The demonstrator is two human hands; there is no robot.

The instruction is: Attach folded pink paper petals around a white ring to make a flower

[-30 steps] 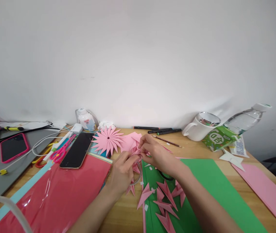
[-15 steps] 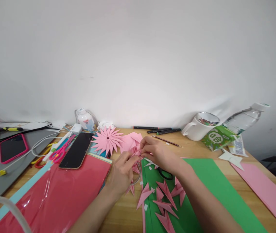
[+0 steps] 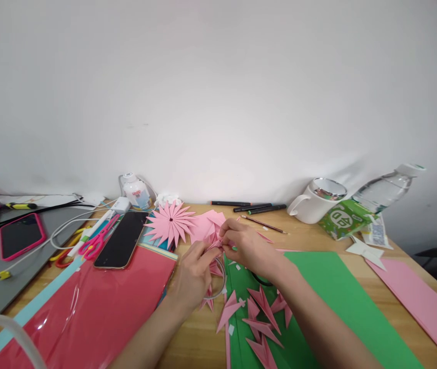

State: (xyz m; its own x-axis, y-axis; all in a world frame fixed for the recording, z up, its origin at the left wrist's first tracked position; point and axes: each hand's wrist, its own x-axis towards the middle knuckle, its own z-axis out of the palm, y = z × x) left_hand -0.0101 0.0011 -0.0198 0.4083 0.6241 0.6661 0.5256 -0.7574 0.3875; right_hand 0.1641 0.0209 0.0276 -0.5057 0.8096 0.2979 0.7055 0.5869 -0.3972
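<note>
My left hand (image 3: 193, 269) and my right hand (image 3: 243, 246) meet at the middle of the desk, fingertips pinched on a pink folded paper piece (image 3: 214, 240). Fingers cover much of it. A roll of clear tape (image 3: 224, 282) shows as a ring beside my left hand. Below my right hand, several pink folded paper pieces (image 3: 261, 328) lie on green paper (image 3: 341, 297), among small white bits. Black scissor handles (image 3: 260, 280) are partly hidden under my right wrist. A finished pink paper pinwheel shape (image 3: 171, 221) rests behind my left hand.
Left of my hands lie a black phone (image 3: 123, 241), pink scissors (image 3: 97, 243) and red paper in plastic (image 3: 95, 307). Markers (image 3: 259, 207) and a pencil (image 3: 264, 224) lie near the wall. A white mug (image 3: 313, 202), a green packet (image 3: 343, 219) and a water bottle (image 3: 385, 189) stand right.
My right hand has shifted slightly at the folded paper, covering more of the black scissor handles. The tape ring has swung a little to the right and shows more fully.
</note>
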